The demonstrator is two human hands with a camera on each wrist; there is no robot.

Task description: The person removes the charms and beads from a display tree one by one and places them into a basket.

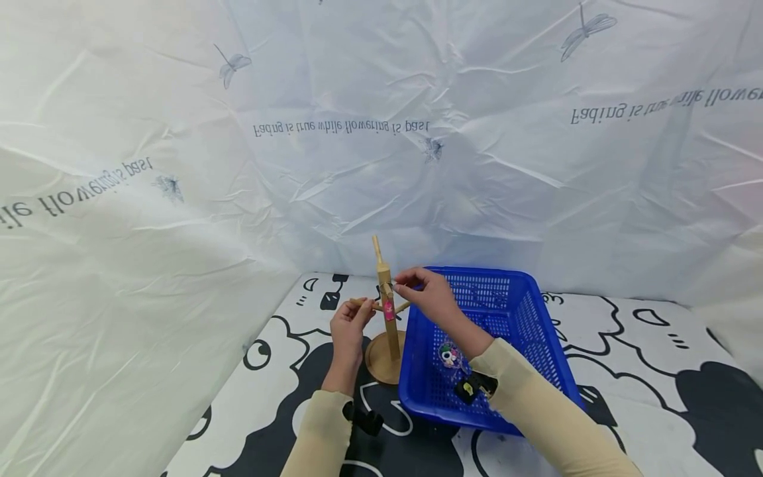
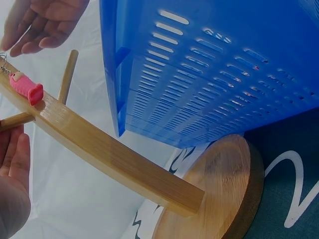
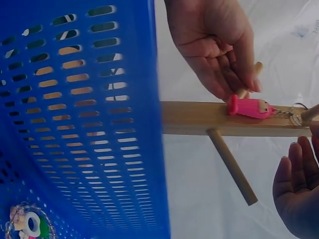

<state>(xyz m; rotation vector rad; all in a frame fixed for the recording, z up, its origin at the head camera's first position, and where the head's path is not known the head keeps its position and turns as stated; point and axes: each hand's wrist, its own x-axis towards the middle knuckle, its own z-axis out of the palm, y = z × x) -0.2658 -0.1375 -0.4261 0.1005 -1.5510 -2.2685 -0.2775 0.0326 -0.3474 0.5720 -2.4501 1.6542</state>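
Note:
A wooden stand [image 1: 391, 334] with a round base [image 2: 224, 189] and slanted pegs stands left of the basket. My left hand [image 1: 352, 324] pinches one of its side pegs [image 2: 17, 121] between thumb and fingers. A keychain with a pink figure [image 3: 251, 108] hangs against the post, its metal ring [image 3: 297, 115] around an upper peg [image 3: 311, 113]. Thumb and forefinger of my right hand [image 1: 434, 295] come together at that ring, the other fingers loosely curled. Another peg [image 3: 233, 167] sticks out bare on the right side of the post.
Close on the right of the stand is a blue perforated basket [image 1: 539, 331], beneath my right forearm. Inside it lies a colourful round trinket [image 1: 450, 356]. A black-and-white patterned cloth [image 1: 632, 391] covers the table, with white printed sheeting [image 1: 369, 172] behind.

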